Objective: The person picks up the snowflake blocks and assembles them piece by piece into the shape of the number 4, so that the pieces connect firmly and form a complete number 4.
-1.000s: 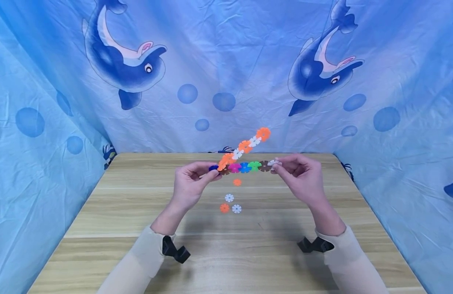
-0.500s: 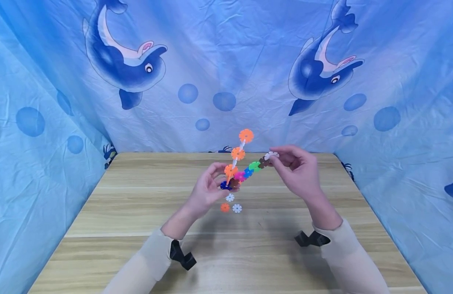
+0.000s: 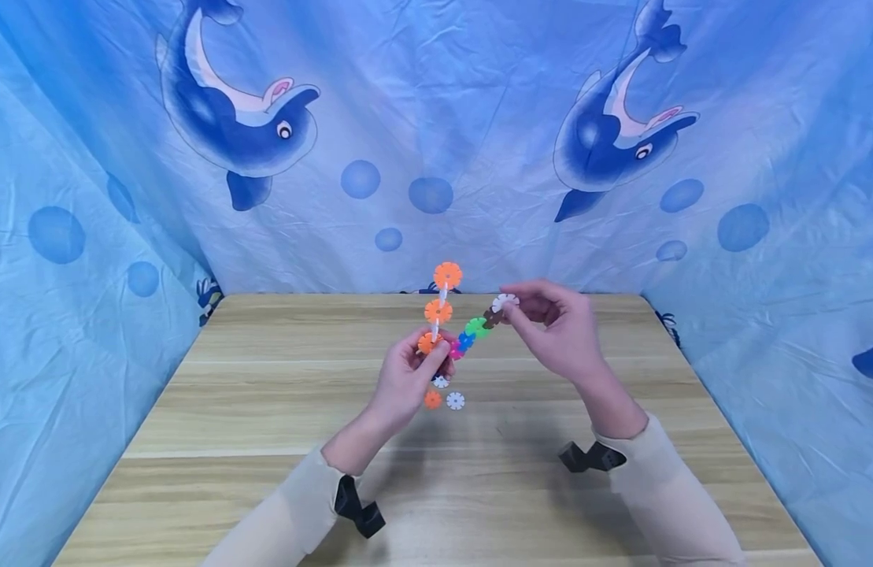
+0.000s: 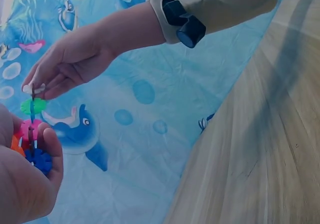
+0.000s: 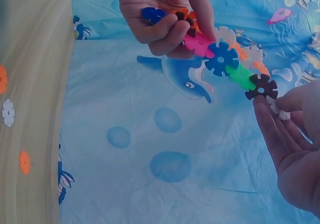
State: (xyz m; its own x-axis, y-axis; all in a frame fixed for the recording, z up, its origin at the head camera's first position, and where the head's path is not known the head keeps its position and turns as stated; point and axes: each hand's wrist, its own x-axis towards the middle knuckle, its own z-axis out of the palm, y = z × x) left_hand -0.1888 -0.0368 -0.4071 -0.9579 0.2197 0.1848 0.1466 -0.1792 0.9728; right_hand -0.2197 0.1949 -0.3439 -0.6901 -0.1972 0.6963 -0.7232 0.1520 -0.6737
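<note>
Interlocking snowflake discs form a multicoloured chain (image 3: 476, 327) held up between both hands above the table. My left hand (image 3: 404, 386) grips its near end, where an orange-and-white branch (image 3: 438, 311) meets it and rises away. The right wrist view shows the dark blue end disc (image 5: 151, 15) by the left fingers, then brown, pink, blue, green and brown discs. At the far end, my right hand (image 3: 564, 335) pinches a white disc (image 3: 504, 302) between thumb and fingers. The left fingers partly hide the joint in the head view.
A loose orange disc (image 3: 432, 400) and a white disc (image 3: 455, 402) lie on the wooden table (image 3: 266, 409) below the hands. Another white disc (image 3: 441, 382) lies just behind them, and an orange disc (image 5: 24, 162) shows in the right wrist view. Dolphin-print cloth (image 3: 436, 142) surrounds the table.
My left hand has moved right and nearer, turning the chain from level to slanted. The orange-and-white branch has swung from leaning right to nearly straight up. My right hand has shifted slightly left.
</note>
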